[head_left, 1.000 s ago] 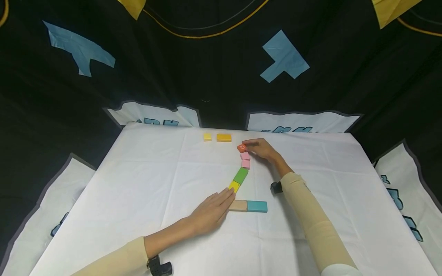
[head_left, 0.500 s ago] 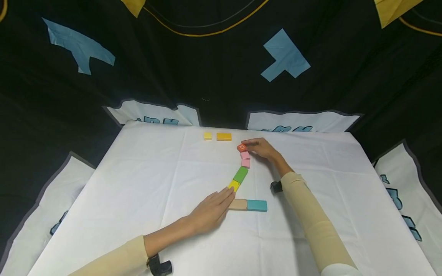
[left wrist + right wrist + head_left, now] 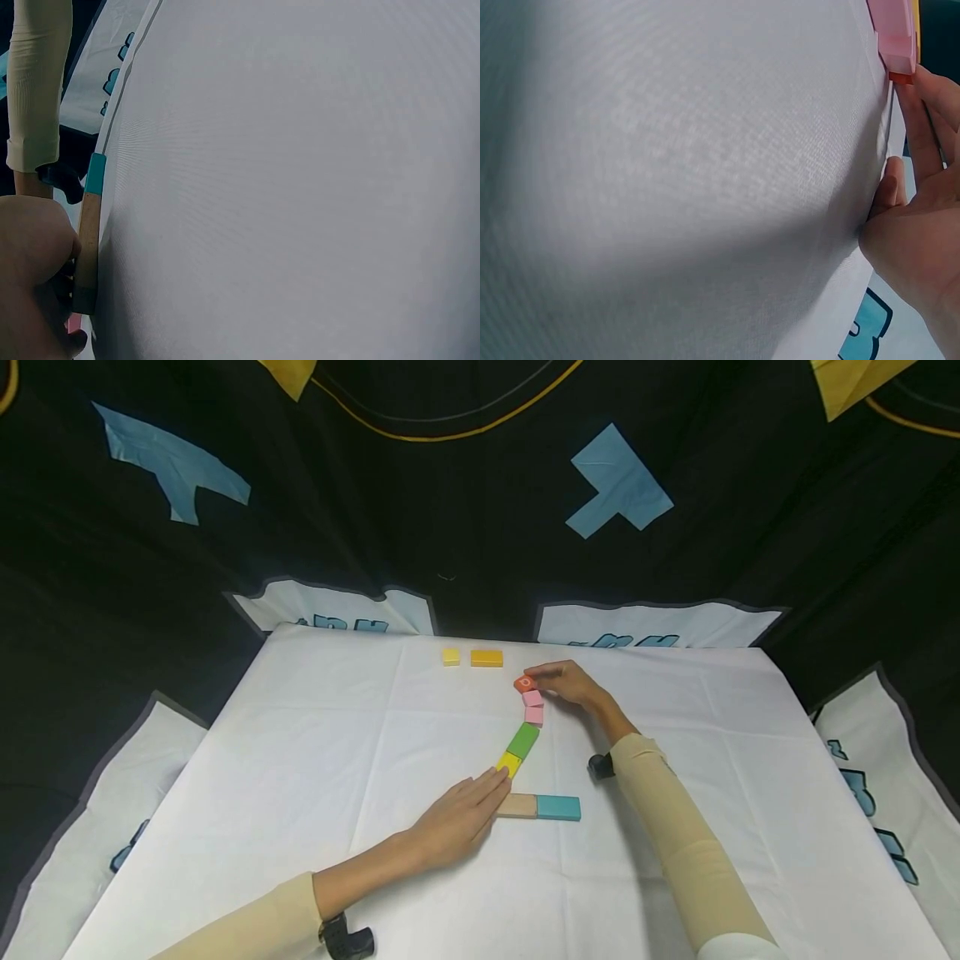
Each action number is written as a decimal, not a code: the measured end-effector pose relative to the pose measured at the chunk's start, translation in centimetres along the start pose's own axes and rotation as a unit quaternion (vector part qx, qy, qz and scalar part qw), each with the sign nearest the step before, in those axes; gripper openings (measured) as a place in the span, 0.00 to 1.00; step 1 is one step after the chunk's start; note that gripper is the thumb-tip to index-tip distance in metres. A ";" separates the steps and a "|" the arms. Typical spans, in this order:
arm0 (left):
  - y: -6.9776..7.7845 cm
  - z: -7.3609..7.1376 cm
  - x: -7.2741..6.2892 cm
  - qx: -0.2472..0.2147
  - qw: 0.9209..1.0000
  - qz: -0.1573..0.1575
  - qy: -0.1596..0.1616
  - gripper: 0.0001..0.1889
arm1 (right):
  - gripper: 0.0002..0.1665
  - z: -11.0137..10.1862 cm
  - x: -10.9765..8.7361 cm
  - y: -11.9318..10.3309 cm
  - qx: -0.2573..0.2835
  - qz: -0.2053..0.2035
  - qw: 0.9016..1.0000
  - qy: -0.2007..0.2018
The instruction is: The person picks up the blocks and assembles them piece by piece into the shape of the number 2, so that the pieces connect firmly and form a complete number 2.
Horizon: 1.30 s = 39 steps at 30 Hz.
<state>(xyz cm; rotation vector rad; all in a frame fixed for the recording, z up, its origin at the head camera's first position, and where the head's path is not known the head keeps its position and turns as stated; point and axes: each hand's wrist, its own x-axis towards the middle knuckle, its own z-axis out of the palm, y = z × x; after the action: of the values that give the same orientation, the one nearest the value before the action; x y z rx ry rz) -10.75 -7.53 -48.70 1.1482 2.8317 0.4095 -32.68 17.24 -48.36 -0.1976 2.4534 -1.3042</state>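
A bent line of toy blocks runs up the table in the head view. At its far end is a red-orange block point(image 3: 524, 682) with a light ring on top, which my right hand point(image 3: 564, 682) pinches between thumb and finger. Two pink blocks point(image 3: 533, 715) follow, then a green block point(image 3: 523, 741) and a yellow block point(image 3: 509, 764). My left hand point(image 3: 463, 821) lies with straight fingers over the near end, fingertips on the yellow block. Under it, a tan wooden block point(image 3: 517, 806) partly shows, end to end with a teal block point(image 3: 558, 808). The left palm hides whatever lies beneath.
Near the far edge of the white-covered table point(image 3: 300, 735) lie a small pale yellow block point(image 3: 451, 657) and a longer amber block point(image 3: 487, 658). A black curtain point(image 3: 465, 518) with blue and yellow patches hangs behind the table.
The red-orange block has turned slightly and shifted a touch to the left under my right fingers. My left hand stays where it was.
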 end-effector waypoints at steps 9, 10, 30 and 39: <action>0.1 -0.1 0.0 0.002 1.000 0.000 0.001 0.26 | 0.20 0.0 -0.1 -0.1 -0.003 -0.008 1.000 -0.007; 0.1 -0.1 0.0 0.003 1.000 0.000 0.000 0.26 | 0.20 0.0 -0.1 -0.1 -0.003 -0.008 1.000 -0.008; 0.0 -0.2 0.1 0.002 1.000 0.004 0.002 0.27 | 0.29 0.1 -1.1 -0.8 -0.076 -0.017 0.997 0.017; 0.1 -0.3 0.0 -0.001 1.000 0.003 -0.001 0.27 | 0.36 1.3 -2.7 -1.4 -0.230 -0.042 0.972 0.003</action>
<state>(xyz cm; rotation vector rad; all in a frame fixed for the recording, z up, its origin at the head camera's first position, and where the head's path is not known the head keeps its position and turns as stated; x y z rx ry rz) -10.70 -7.53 -48.33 1.1562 2.8261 0.4105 -29.75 16.23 -47.22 -0.4165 2.7429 -0.7415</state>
